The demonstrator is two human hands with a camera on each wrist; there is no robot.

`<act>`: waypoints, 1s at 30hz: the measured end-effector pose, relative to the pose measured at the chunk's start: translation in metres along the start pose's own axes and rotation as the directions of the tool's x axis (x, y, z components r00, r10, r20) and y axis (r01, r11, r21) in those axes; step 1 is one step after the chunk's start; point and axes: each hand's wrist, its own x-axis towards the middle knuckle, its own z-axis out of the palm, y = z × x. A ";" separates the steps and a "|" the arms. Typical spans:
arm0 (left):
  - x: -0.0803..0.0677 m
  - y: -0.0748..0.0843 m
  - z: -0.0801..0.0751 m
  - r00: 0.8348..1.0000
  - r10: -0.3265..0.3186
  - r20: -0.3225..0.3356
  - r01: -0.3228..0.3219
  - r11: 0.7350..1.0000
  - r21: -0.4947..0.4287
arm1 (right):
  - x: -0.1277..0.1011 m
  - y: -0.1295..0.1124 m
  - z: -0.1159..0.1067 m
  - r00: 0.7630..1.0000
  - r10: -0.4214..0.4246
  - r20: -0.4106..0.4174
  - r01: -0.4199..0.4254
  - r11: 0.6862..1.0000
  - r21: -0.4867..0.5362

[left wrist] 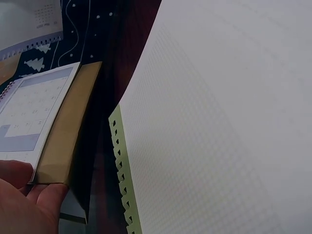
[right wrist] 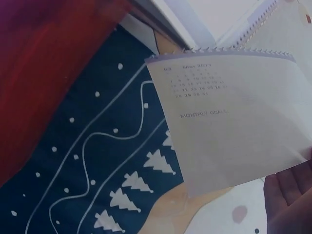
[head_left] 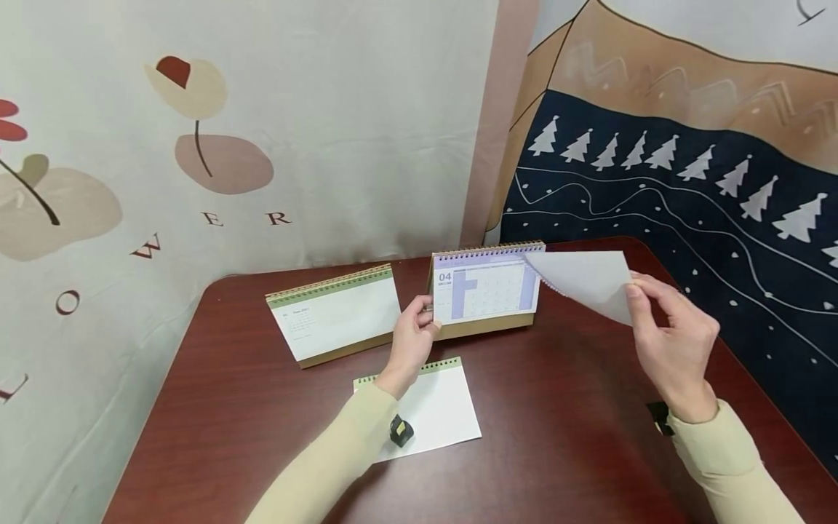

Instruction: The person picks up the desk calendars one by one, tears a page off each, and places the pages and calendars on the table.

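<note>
A purple desk calendar [head_left: 486,291] showing "04" stands on the dark red table [head_left: 563,407]. My left hand [head_left: 414,336] grips its left edge and cardboard base [left wrist: 63,141], thumb on the front. My right hand [head_left: 668,331] pinches the corner of a torn-off calendar page [head_left: 585,280] held up to the right of the calendar. The right wrist view shows that page [right wrist: 234,122] with small dates and "MONTHLY GOALS". A loose green-edged page [head_left: 435,407] lies flat in front of me, also filling the left wrist view as a pale sheet [left wrist: 219,126].
A second desk calendar with a green top [head_left: 337,314] stands to the left. Patterned cloth hangs behind the table: a pale flower print [head_left: 196,131] at left, a navy tree print [head_left: 687,189] at right. A small black clip [head_left: 660,416] sits by my right wrist.
</note>
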 end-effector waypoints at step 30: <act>0.009 0.004 0.012 0.998 0.006 -0.062 -0.001 0.996 0.091 | -0.063 0.007 0.022 0.845 -0.365 0.390 0.359 0.929 0.093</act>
